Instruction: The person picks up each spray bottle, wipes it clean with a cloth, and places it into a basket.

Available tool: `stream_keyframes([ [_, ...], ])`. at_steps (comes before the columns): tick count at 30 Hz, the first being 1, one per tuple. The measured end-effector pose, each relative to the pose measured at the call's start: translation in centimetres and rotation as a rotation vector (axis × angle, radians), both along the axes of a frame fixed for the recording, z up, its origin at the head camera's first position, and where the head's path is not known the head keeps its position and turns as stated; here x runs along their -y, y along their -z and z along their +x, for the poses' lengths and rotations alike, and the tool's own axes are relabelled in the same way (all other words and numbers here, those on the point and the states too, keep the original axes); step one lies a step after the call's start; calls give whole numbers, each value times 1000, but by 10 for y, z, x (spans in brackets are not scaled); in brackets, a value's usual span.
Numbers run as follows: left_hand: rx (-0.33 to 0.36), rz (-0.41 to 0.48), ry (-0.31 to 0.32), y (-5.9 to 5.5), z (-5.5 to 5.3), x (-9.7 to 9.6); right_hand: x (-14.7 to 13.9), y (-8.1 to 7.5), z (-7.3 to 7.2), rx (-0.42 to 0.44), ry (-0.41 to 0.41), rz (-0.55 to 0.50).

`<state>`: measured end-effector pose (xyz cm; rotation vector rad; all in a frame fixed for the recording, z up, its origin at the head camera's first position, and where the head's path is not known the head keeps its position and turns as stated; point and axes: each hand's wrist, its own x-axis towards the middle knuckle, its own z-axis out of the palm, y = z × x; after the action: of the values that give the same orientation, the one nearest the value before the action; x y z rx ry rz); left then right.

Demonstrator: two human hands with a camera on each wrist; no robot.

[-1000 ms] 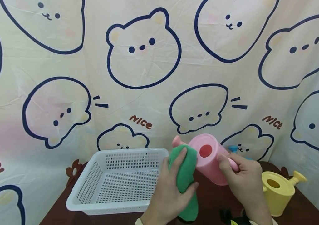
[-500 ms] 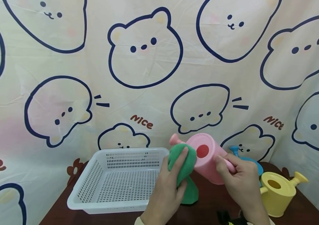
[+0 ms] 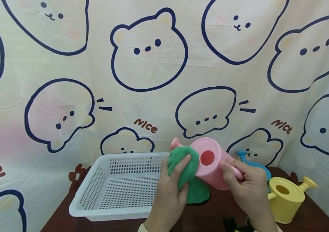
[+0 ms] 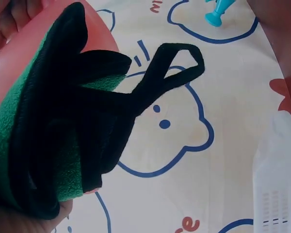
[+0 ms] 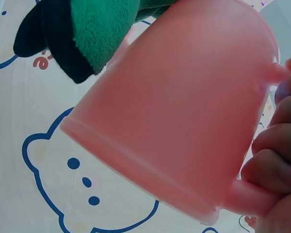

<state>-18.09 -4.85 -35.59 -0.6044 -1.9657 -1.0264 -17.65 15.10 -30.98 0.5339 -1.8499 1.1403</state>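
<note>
A pink watering can (image 3: 218,178) is held up off the table, tilted, its round red-looking opening facing the head camera. My right hand (image 3: 249,182) grips its handle, with fingers curled round it in the right wrist view. My left hand (image 3: 168,193) holds a green cloth (image 3: 183,161) against the can's spout side. A lower part of the cloth hangs beneath that hand. Dark edging and a dark hanging loop (image 4: 196,60) show on the cloth in the left wrist view. Most of the spout is covered; only its pink tip (image 3: 175,142) pokes out.
A white perforated basket (image 3: 79,207) stands on the dark brown table (image 3: 208,219) at left. To the right are a yellow watering can (image 3: 287,203) and, behind it, a blue one (image 3: 258,166). A black object (image 3: 230,224) lies at the front edge. A printed curtain hangs behind.
My left hand and the cloth have shifted slightly left along the spout side, and the cloth has bunched up. The pink watering can has moved a little left, uncovering more of the blue one.
</note>
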Motion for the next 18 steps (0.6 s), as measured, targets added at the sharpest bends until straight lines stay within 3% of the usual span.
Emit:
stream_keyframes([
  [10, 4, -50, -13, -1, -1, 5, 0, 0, 0, -26, -3, 59],
  [18, 124, -86, -30, -3, -1, 7, -2, 0, 2, 106, 7, 161],
])
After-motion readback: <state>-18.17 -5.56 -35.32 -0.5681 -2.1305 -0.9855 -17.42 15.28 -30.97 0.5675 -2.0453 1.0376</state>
